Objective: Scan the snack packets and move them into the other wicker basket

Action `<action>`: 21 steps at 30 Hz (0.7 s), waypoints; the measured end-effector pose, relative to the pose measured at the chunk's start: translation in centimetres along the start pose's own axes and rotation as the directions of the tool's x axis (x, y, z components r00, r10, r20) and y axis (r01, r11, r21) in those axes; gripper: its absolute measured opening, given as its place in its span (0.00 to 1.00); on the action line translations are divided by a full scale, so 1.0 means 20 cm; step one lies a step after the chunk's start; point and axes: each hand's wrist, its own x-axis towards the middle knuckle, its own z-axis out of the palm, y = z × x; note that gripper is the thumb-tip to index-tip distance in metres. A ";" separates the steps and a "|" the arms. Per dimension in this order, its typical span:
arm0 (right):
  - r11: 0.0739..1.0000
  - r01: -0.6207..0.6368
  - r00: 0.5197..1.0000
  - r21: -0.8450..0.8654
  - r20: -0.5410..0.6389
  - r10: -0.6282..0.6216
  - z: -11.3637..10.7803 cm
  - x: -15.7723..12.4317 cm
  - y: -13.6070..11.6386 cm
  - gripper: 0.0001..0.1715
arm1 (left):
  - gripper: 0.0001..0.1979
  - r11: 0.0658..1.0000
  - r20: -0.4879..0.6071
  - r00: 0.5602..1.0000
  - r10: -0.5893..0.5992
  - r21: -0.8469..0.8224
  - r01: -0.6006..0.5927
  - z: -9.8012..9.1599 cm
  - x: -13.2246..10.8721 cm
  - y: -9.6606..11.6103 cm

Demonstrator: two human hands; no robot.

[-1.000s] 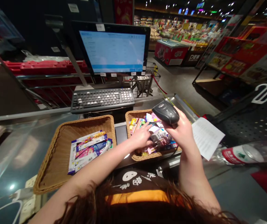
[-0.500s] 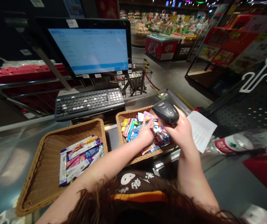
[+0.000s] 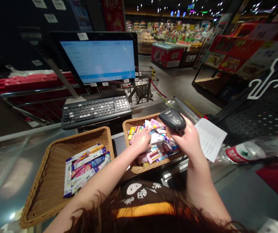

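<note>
My right hand (image 3: 188, 139) is wrapped round a dark grey handheld barcode scanner (image 3: 172, 119), held over the right wicker basket (image 3: 131, 124). That basket is full of small colourful snack packets (image 3: 157, 139). My left hand (image 3: 142, 141) reaches into it, fingers curled down on the packets; what they grip is hidden. The left wicker basket (image 3: 56, 191) holds a small pile of flat packets (image 3: 85, 165).
A keyboard (image 3: 95, 110) and a lit monitor (image 3: 100, 60) stand behind the baskets. A white paper sheet (image 3: 210, 138) lies right of the scanner, and a plastic bottle (image 3: 253, 150) lies beyond it. Shop aisles, a trolley (image 3: 144, 84) and a white hook (image 3: 262, 84) are behind.
My left hand has shifted a little back and left among the packets in the right basket. The scanner hand has hardly moved. The camera view has swung slightly.
</note>
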 end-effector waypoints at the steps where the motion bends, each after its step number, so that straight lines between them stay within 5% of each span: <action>1: 1.000 0.006 1.000 0.007 0.004 -0.006 0.01 0.00 -0.01 0.26 | 0.06 1.000 -0.022 0.999 -0.028 -0.004 0.028 -0.03 -0.03 -0.02; 13: 0.993 0.105 0.991 0.057 0.076 -0.110 0.16 0.02 -0.18 0.26 | 0.08 0.979 -0.271 0.942 -0.200 -0.021 0.202 -0.32 -0.36 -0.25; 21: 0.932 0.326 0.935 0.160 0.093 -0.343 0.25 0.05 -0.41 0.22 | 0.09 0.928 -0.504 0.807 -0.308 0.025 0.371 -0.61 -0.58 -0.38</action>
